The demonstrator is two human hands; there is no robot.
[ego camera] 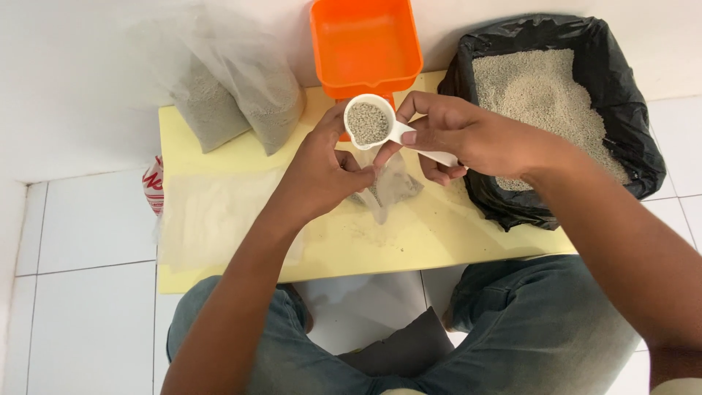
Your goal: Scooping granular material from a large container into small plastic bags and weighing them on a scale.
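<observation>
While seated cross-legged on the tiled floor [88, 292], working over a low yellow surface [439, 234]; at far right, a black-lined bin [629, 146] of pale granules, within reach for scooping; behind, an orange tub [365, 44] and two filled clear bags [241, 95]; right hand [475, 139] gripping a white scoop [369, 123], level and full; left hand [322, 172] pinching open a small clear bag [391, 186] just beneath
</observation>
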